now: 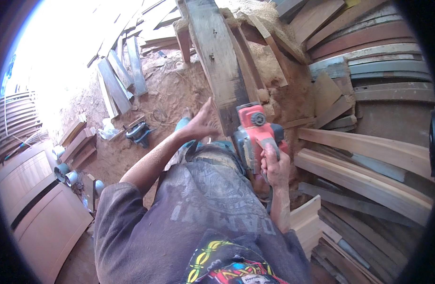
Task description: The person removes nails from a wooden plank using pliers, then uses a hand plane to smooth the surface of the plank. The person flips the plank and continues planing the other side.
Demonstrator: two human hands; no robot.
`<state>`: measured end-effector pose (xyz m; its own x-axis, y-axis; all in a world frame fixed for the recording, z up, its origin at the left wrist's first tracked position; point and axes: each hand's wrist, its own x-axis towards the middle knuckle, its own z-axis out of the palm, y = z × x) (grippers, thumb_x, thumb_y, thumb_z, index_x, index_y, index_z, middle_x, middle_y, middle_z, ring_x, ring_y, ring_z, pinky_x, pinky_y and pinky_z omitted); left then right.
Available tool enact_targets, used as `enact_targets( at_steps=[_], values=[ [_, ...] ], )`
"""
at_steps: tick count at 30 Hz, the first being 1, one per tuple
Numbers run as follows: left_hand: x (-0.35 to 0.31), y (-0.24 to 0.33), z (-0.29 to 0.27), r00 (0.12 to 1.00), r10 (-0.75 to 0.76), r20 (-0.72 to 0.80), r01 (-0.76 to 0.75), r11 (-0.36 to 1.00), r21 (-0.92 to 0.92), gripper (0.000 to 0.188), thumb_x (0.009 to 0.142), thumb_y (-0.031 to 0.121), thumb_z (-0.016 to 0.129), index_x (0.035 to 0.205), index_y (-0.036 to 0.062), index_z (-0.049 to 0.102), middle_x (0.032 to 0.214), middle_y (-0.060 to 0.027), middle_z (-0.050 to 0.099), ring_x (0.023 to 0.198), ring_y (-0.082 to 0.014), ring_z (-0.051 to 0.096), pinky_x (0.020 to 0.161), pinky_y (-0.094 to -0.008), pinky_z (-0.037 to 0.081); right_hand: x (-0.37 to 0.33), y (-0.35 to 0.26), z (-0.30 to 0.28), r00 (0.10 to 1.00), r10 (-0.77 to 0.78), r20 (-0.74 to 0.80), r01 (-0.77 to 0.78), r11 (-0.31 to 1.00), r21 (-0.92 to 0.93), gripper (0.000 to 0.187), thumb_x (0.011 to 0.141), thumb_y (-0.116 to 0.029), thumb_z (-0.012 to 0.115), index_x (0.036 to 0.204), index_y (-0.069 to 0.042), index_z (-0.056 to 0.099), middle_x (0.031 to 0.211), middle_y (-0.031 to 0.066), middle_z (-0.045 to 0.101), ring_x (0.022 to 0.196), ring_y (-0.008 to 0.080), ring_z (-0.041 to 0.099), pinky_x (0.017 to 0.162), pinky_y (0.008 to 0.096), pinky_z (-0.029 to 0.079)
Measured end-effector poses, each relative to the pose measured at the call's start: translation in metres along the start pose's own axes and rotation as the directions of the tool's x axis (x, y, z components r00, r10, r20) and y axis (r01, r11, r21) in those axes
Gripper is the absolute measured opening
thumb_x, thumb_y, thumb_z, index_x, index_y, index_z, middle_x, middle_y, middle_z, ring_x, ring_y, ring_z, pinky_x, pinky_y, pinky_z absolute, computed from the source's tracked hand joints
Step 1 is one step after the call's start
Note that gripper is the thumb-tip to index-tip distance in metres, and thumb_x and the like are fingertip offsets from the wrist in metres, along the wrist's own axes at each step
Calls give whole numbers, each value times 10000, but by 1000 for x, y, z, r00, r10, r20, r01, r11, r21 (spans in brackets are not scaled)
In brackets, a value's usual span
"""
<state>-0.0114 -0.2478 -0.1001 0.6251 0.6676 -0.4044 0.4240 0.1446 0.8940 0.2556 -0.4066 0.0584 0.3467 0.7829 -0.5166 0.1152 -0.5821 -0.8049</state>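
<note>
A long weathered grey plank (221, 57) runs away from me, up the middle of the view. A red and grey electric hand planer (254, 132) sits at its near end. My right hand (274, 165) is shut on the planer's handle. My left hand (202, 124) rests with fingers spread against the plank's left edge, just beside the planer. My grey shirt fills the lower part of the picture.
Stacked planks and curved boards (369, 156) pile up on the right. Sawdust (175, 90) covers the ground. A dark power tool (139, 132) lies on the floor to the left, near loose boards (118, 80) and wooden door panels (42, 213).
</note>
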Motion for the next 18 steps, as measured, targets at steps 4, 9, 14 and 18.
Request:
enact_targets(
  at_steps=[4,9,14,18],
  values=[
    [25,13,-35,993,-94,-74,64,939,-339,1192,892,3,784,1737,84,-53,1791,-229,117,1647,-364,195,1237,-475,415,24,-30,14,991,126,50,-131,982,136,452,1082,-451,628,848,-65,624,603,-29,509,485,65,460,457,272,379],
    [64,27,-56,995,-55,-85,19,928,-373,1238,822,27,800,1715,5,-56,1771,-266,129,1615,-393,279,1251,-446,398,72,-69,37,992,120,46,-126,981,148,453,1076,-455,633,844,-67,615,610,-31,504,488,65,457,454,271,370],
    [68,29,-60,998,6,-70,-16,990,-141,1336,788,125,874,1683,-60,-101,1724,-332,131,1602,-432,284,1302,-453,330,127,-110,62,996,80,43,-85,989,125,461,1067,-461,635,833,-65,607,610,-35,498,485,63,459,447,266,363],
    [66,41,-63,994,-93,-52,97,993,73,1359,810,273,910,1657,-118,-79,1687,-365,164,1580,-498,283,1293,-453,335,165,-143,79,996,65,63,-71,992,106,450,1062,-448,636,815,-73,613,604,-44,507,481,51,470,434,258,356]
  ],
)
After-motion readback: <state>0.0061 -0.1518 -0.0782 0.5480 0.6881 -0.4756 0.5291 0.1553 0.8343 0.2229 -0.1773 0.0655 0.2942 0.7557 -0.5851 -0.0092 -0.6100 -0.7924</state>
